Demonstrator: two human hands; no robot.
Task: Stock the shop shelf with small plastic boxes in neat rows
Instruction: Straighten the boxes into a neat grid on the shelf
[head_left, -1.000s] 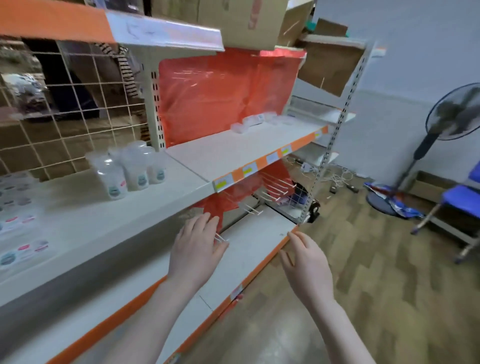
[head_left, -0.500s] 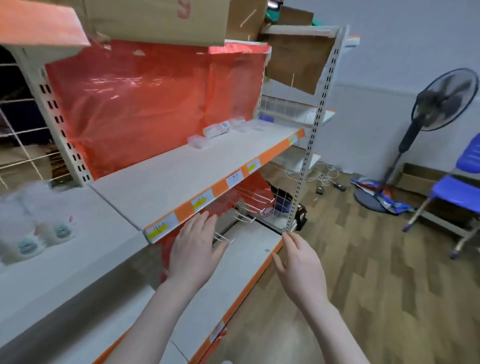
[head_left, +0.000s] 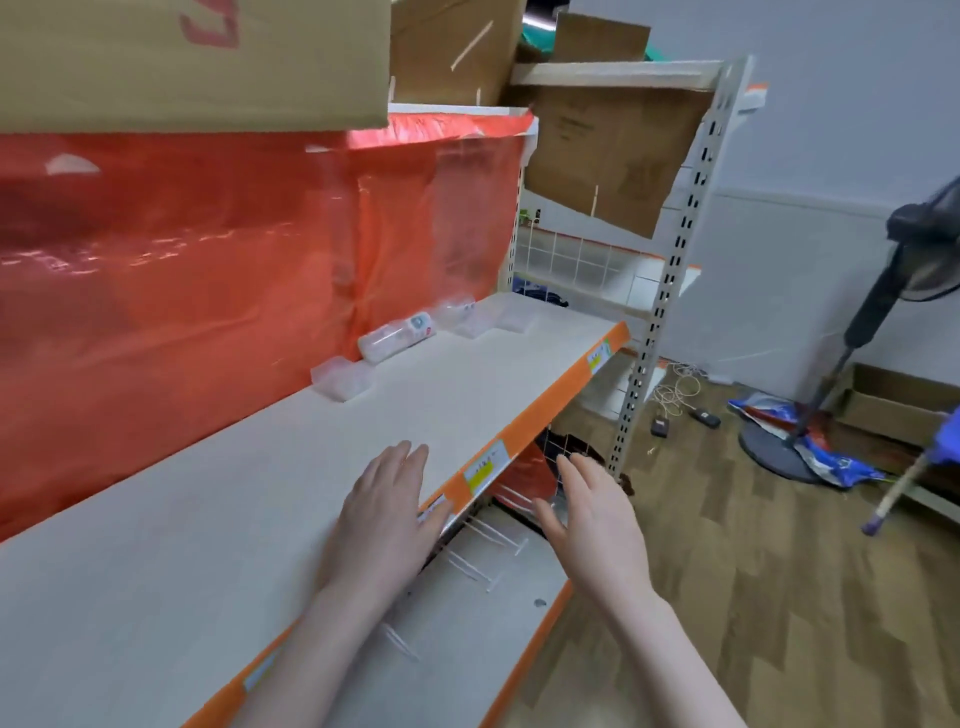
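Left hand (head_left: 387, 512): at 6 o'clock, nearest the camera; fingers straight and together, palm down over the front of the middle shelf; holds nothing.
Right hand (head_left: 589, 519): at 5 o'clock, just off the shelf front; fingers straight and loosely spread; holds nothing.
Price strip (head_left: 524, 436): orange edge with yellow labels, running between the two hands toward 1 o'clock.
Middle shelf (head_left: 291, 467): pale board; front and centre bare.
Nearest clear box (head_left: 343, 379): at 11 o'clock, against the red plastic backing (head_left: 208, 270).
White pack (head_left: 397, 336): lying on its side just beyond that box.
Further clear boxes (head_left: 480, 319): toward 12 o'clock, loosely scattered along the back; blurred, so the count cannot be told.
Cardboard cartons (head_left: 192, 57): on the top shelf, at 12 o'clock.
Step in hand: judged as reaching in toward the boxes at the back; no neat row yet.
Next move calls for: extending both hands toward 11–12 o'clock, gripping a box lightly by its sides, and setting it square to the price strip.
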